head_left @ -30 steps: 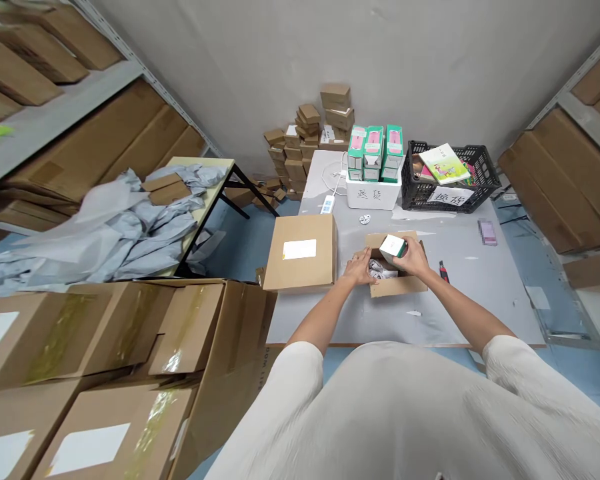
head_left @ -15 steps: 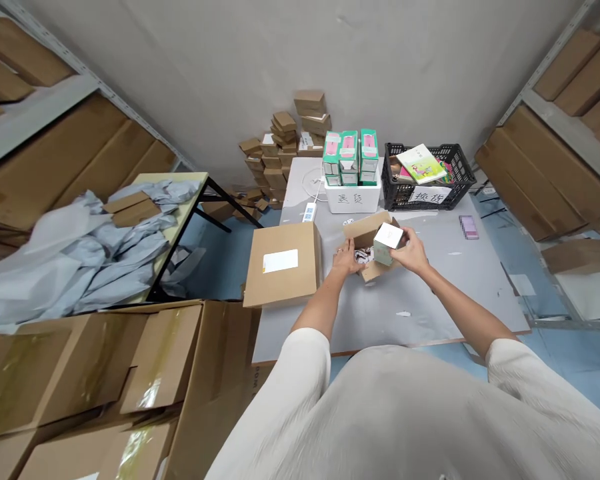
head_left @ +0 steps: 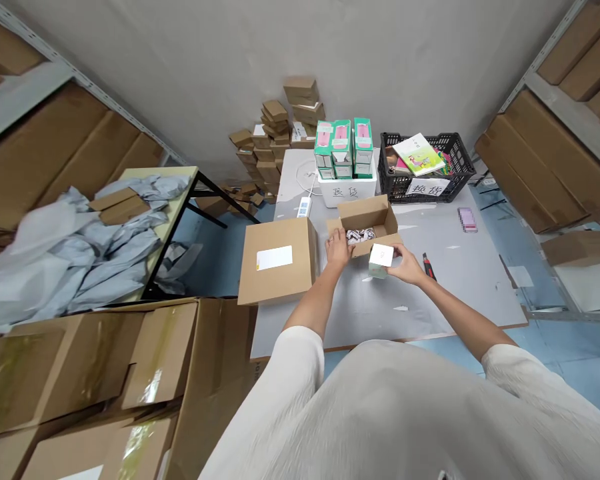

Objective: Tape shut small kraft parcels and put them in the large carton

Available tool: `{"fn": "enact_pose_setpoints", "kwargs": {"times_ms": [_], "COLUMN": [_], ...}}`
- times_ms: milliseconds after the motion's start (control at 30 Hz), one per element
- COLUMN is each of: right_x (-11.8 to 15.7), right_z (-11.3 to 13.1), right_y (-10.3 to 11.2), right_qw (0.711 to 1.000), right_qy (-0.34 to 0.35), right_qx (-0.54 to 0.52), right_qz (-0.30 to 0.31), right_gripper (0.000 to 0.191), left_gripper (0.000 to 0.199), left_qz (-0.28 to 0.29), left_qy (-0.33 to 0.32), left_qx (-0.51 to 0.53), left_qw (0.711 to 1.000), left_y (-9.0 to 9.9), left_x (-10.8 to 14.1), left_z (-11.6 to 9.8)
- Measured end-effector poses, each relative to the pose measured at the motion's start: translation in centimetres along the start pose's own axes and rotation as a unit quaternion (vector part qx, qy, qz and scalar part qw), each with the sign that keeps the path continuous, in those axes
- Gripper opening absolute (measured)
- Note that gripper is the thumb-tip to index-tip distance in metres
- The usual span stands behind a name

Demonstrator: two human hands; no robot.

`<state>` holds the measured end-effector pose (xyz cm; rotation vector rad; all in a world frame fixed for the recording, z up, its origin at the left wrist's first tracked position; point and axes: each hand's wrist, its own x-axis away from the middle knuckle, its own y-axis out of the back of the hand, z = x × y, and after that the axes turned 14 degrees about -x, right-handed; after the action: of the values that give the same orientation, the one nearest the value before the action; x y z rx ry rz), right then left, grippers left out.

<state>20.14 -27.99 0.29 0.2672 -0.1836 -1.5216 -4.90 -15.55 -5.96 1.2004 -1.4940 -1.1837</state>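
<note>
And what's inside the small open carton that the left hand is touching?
Crumpled whitish material shows in the open carton. Whatever lies beneath it is covered; the box in the right hand hides part of the near side.

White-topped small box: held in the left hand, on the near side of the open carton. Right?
Wrong hand: the head view shows the white-topped small box in the right hand; the left hand is at the open carton. The box is indeed on the carton's near side.
</note>
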Motion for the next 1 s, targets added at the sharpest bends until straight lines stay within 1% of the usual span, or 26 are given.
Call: {"fn": "enact_pose_setpoints", "kwargs": {"times_ms": [100, 167, 200, 267, 333, 367, 433, 533, 667, 733, 800, 900, 967, 1000], "right_x": [0.5, 1.0, 1.3, 1.9, 2.4, 2.6, 2.9, 3.0, 3.2, 3.2, 3.4, 3.9, 4.3, 4.5], "right_z": [-1.7, -2.8, -3.4, -4.4, -5.4, -5.9, -6.9, -8.2, -9.0, -9.1, -9.1, -9.2, -9.4, -9.4], "right_y": [-0.7, -1.1, -1.3, -1.6, -1.9, -2.0, -2.3, -2.6, -2.8, -2.9, -2.9, -3.0, -3.0, -2.9], "right_qw": [1.000, 1.000, 0.999, 0.999, 0.998, 0.998, 0.996, 0.993, 0.990, 0.993, 0.997, 0.997, 0.997, 0.996], "right_qy": [-0.012, -0.019, -0.023, -0.026, -0.028, -0.029, -0.029, -0.032, -0.047, -0.043, -0.037, -0.036, -0.034, -0.032], "right_qx": [-0.015, -0.019, -0.020, -0.021, -0.022, -0.023, -0.031, -0.056, -0.079, -0.057, -0.007, 0.060, 0.071, 0.072], "right_qz": [0.011, 0.015, 0.020, 0.033, 0.047, 0.056, 0.073, 0.095, 0.109, 0.099, 0.074, 0.029, 0.025, 0.031], "right_gripper": [0.061, 0.063, 0.063, 0.064, 0.065, 0.065, 0.067, 0.068, 0.069, 0.067, 0.064, 0.056, 0.053, 0.054], "left_gripper": [0.057, 0.054, 0.055, 0.065, 0.084, 0.093, 0.101, 0.094, 0.089, 0.088, 0.080, 0.056, 0.046, 0.045], "left_qz": [-0.068, -0.086, -0.081, -0.049, -0.005, 0.017, 0.057, 0.098, 0.111, 0.114, 0.117, 0.118, 0.122, 0.126], "left_qy": [-0.024, -0.068, -0.095, -0.130, -0.127, -0.121, -0.107, -0.078, -0.041, -0.030, -0.025, -0.023, -0.013, -0.007], "left_qx": [0.075, 0.144, 0.174, 0.223, 0.260, 0.270, 0.282, 0.291, 0.303, 0.308, 0.309, 0.298, 0.285, 0.279], "left_qw": [0.995, 0.984, 0.977, 0.965, 0.957, 0.955, 0.952, 0.948, 0.946, 0.944, 0.943, 0.947, 0.951, 0.952], "left_y": [-0.5, -1.1, -1.6, -2.6, -3.6, -4.0, -4.7, -5.3, -5.8, -5.9, -6.0, -6.0, -6.0, -6.0], "left_x": [3.1, 6.0, 7.5, 10.3, 12.3, 12.9, 13.4, 13.5, 13.7, 13.9, 14.0, 14.0, 13.9, 14.0], "left_z": [-0.3, -0.6, -0.8, -1.3, -1.9, -2.1, -2.5, -2.8, -3.0, -3.1, -3.3, -3.6, -3.8, -3.9]}}
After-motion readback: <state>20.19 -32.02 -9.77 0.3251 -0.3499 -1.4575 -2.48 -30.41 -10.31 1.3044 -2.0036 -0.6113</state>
